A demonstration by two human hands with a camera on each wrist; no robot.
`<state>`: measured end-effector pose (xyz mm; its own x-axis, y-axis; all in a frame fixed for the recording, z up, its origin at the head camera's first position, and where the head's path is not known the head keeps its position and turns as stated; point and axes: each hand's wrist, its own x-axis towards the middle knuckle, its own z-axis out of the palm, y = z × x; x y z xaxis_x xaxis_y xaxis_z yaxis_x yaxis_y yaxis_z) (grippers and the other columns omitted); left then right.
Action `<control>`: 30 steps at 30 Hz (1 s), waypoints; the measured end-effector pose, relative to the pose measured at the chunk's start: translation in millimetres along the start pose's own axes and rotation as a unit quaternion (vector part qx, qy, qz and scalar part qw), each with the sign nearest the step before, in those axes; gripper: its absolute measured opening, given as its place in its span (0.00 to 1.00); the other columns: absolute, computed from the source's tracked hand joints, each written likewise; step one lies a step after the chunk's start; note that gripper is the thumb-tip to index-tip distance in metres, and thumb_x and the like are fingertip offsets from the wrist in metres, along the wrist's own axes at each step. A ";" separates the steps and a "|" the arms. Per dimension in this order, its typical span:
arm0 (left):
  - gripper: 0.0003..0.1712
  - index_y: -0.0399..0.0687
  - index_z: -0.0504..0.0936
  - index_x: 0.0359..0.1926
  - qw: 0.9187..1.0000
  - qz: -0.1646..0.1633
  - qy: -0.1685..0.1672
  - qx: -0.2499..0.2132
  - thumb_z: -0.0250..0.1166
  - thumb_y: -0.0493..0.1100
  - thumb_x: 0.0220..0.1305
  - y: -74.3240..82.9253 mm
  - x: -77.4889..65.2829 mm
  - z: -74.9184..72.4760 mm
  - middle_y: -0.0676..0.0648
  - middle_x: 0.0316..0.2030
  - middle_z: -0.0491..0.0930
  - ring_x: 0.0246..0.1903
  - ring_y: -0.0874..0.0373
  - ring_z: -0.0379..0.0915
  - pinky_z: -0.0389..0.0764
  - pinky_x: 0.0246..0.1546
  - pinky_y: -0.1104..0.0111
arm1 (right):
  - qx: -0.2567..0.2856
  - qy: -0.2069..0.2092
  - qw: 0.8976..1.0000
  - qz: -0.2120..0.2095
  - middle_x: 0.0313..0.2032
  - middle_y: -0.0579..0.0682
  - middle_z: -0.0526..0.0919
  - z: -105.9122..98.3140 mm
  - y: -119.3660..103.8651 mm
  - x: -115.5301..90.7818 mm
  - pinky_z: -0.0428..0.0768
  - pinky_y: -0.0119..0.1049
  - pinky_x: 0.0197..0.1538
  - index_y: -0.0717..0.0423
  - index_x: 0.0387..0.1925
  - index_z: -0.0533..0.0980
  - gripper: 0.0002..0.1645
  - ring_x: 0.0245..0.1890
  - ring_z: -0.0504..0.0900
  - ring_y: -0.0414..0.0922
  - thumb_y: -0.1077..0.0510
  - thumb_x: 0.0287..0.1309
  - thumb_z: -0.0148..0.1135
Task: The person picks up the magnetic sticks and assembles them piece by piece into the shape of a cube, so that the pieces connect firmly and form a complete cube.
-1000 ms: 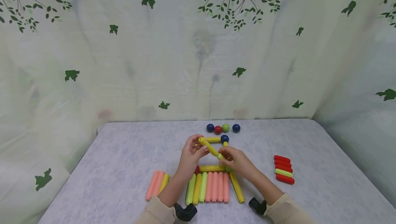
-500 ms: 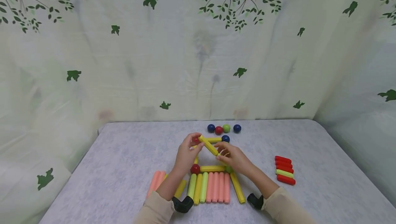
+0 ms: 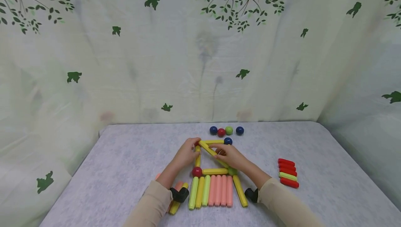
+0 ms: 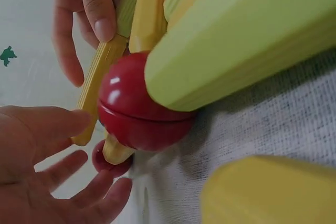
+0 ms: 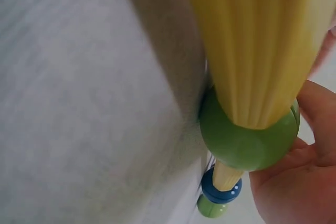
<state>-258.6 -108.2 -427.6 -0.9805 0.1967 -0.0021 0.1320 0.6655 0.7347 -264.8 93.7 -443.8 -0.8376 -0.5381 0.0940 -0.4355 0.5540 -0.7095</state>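
Observation:
Balls and sticks form a square on the table: a near-left red ball [image 3: 197, 172], a green ball [image 3: 232, 171], a blue ball [image 3: 228, 141] and a far-left red ball partly behind my left hand [image 3: 187, 153]. A yellow stick [image 3: 207, 148] slants across the square; a light green piece [image 4: 126, 17] continues it end to end. My right hand [image 3: 231, 154] pinches this joined stick near the joint, hiding the square's right side. In the left wrist view my left hand [image 4: 47, 166] has spread fingers, its thumb against the yellow stick's far end.
A row of light green, yellow and pink sticks [image 3: 217, 190] lies nearest me. A yellow stick [image 3: 240, 191] extends from the green ball. Loose sticks [image 3: 176, 206] lie under my left wrist. Short red and light green sticks [image 3: 288, 173] lie right, several balls [image 3: 221, 132] behind.
The slanting stick has come down over the square, its near end now at the green ball. My left fingers have spread from its far end; my right hand has moved along it.

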 end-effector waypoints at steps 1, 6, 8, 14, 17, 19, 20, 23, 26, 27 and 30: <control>0.28 0.43 0.67 0.59 1.000 -0.011 -0.009 0.004 0.62 0.34 0.56 -1.2 1.0 0.7 0.42 0.53 0.64 0.43 0.49 0.67 0.74 0.42 0.61 | -0.009 -0.003 1.000 0.000 0.34 0.46 0.78 0.7 0.5 1.2 0.76 0.33 0.36 0.49 0.55 0.72 0.22 0.31 0.76 0.40 0.60 0.57 0.59; 0.33 0.46 0.64 0.63 0.996 -0.069 -0.047 0.023 0.63 0.37 0.56 -5.9 4.4 4.7 0.38 0.54 0.58 0.39 0.51 0.65 0.74 0.33 0.68 | -0.041 -0.011 0.999 0.005 0.32 0.44 0.78 3.5 0.6 3.9 0.75 0.30 0.34 0.49 0.54 0.74 0.22 0.30 0.74 0.38 0.62 0.56 0.58; 0.34 0.46 0.63 0.64 0.995 -0.077 -0.056 0.028 0.63 0.38 0.56 -7.0 4.9 5.8 0.37 0.55 0.57 0.39 0.51 0.65 0.74 0.32 0.69 | -0.045 -0.012 0.999 0.006 0.31 0.43 0.77 4.1 -0.2 4.0 0.74 0.30 0.33 0.49 0.53 0.74 0.22 0.29 0.73 0.38 0.63 0.56 0.58; 0.34 0.43 0.61 0.64 0.995 -0.061 -0.067 0.034 0.61 0.36 0.57 -6.6 3.8 6.2 0.37 0.52 0.56 0.37 0.51 0.65 0.71 0.28 0.69 | -0.055 -0.020 0.998 0.015 0.26 0.41 0.75 5.9 -2.5 6.2 0.73 0.30 0.29 0.50 0.53 0.74 0.21 0.25 0.71 0.38 0.63 0.56 0.58; 0.33 0.41 0.62 0.64 0.995 -0.050 -0.075 0.043 0.60 0.36 0.57 -6.3 3.1 5.8 0.38 0.50 0.57 0.37 0.51 0.64 0.70 0.28 0.69 | -0.064 -0.026 0.997 0.022 0.25 0.41 0.75 7.1 -3.1 7.4 0.73 0.30 0.28 0.51 0.53 0.74 0.21 0.24 0.71 0.38 0.62 0.57 0.57; 0.32 0.41 0.62 0.64 0.995 -0.048 -0.081 0.042 0.60 0.36 0.58 -6.9 2.6 5.4 0.38 0.51 0.57 0.38 0.51 0.64 0.70 0.30 0.68 | -0.070 -0.026 0.997 0.028 0.25 0.41 0.75 7.6 -3.6 7.8 0.73 0.30 0.28 0.51 0.53 0.74 0.21 0.24 0.71 0.38 0.62 0.57 0.58; 0.32 0.42 0.62 0.64 0.995 -0.043 -0.083 0.041 0.60 0.37 0.58 -7.5 1.8 4.4 0.37 0.52 0.57 0.39 0.51 0.64 0.70 0.32 0.67 | -0.071 -0.025 0.997 0.026 0.26 0.42 0.75 7.3 -3.6 7.7 0.73 0.30 0.29 0.52 0.53 0.74 0.21 0.25 0.72 0.38 0.62 0.56 0.58; 0.33 0.45 0.61 0.64 0.995 -0.048 -0.082 0.026 0.61 0.40 0.58 -9.0 -2.8 -1.8 0.38 0.54 0.56 0.42 0.51 0.65 0.73 0.37 0.64 | -0.056 -0.013 0.998 0.032 0.30 0.45 0.77 1.8 -5.4 5.1 0.75 0.33 0.34 0.54 0.53 0.73 0.20 0.30 0.74 0.39 0.61 0.57 0.58; 0.32 0.48 0.62 0.63 0.997 -0.030 -0.068 0.016 0.61 0.42 0.58 -13.3 -13.2 -15.6 0.40 0.55 0.59 0.45 0.50 0.66 0.74 0.42 0.59 | -0.027 0.021 0.999 0.041 0.39 0.51 0.78 -11.7 -3.2 3.2 0.75 0.39 0.42 0.57 0.53 0.72 0.20 0.37 0.76 0.43 0.60 0.57 0.58; 0.31 0.48 0.63 0.63 0.998 -0.022 -0.060 0.013 0.61 0.42 0.58 -15.6 -17.8 -21.4 0.41 0.55 0.60 0.46 0.49 0.67 0.74 0.42 0.58 | -0.017 0.040 0.998 0.048 0.42 0.53 0.77 -17.5 -1.0 3.4 0.75 0.41 0.44 0.58 0.53 0.72 0.21 0.40 0.76 0.45 0.60 0.57 0.59; 0.28 0.47 0.66 0.60 0.999 0.018 -0.029 0.009 0.61 0.42 0.59 -25.8 -36.2 -41.2 0.41 0.54 0.64 0.48 0.47 0.66 0.73 0.43 0.56 | -0.005 0.100 0.994 0.051 0.49 0.57 0.73 -35.5 13.5 6.5 0.72 0.45 0.49 0.60 0.54 0.70 0.24 0.47 0.73 0.51 0.60 0.56 0.60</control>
<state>-232.5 -162.1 -418.5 -0.9650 0.2617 -0.0149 0.1704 0.6695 0.7231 -287.8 120.2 -428.0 -0.9258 -0.3426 0.1600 -0.3479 0.6063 -0.7151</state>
